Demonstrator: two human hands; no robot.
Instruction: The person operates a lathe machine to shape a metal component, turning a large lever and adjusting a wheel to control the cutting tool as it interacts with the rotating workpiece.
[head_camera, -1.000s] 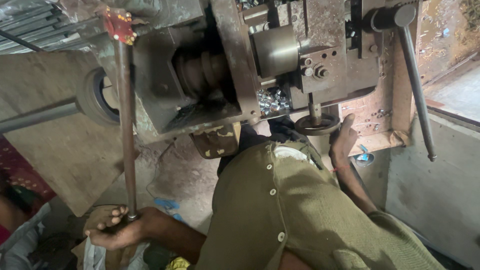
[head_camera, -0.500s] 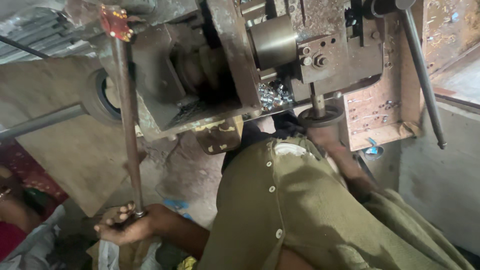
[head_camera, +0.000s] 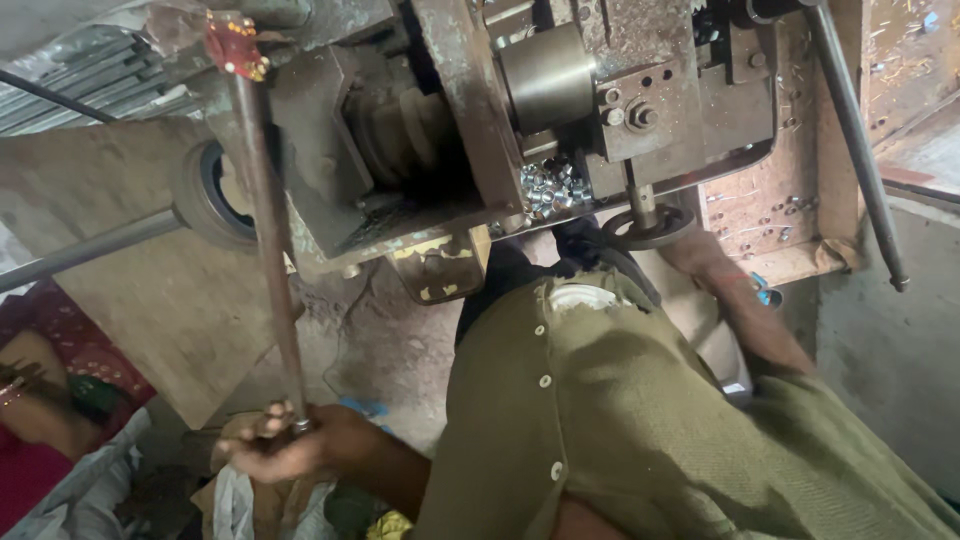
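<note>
Gripping lever rod (head_camera: 268, 240), left hand (head_camera: 285, 450); right hand (head_camera: 700, 255) grip unclear; dusty concrete floor (head_camera: 370, 340).

machine (head_camera: 560, 120) above, lever (head_camera: 268, 240) left, rod (head_camera: 855, 140) right

- A heap of small shiny metal rings (head_camera: 548, 188) lies in the machine's tray, just below a large steel cylinder (head_camera: 545, 75).
- A black rubber tyre (head_camera: 205, 195) sits on a grey bar (head_camera: 90, 250) at the left.
- A wooden tray (head_camera: 800, 262) strewn with small metal bits stands at the right.
- Red patterned cloth (head_camera: 60, 325) lies at the far left.
- The olive buttoned shirt (head_camera: 620, 420) fills the foreground.
</note>
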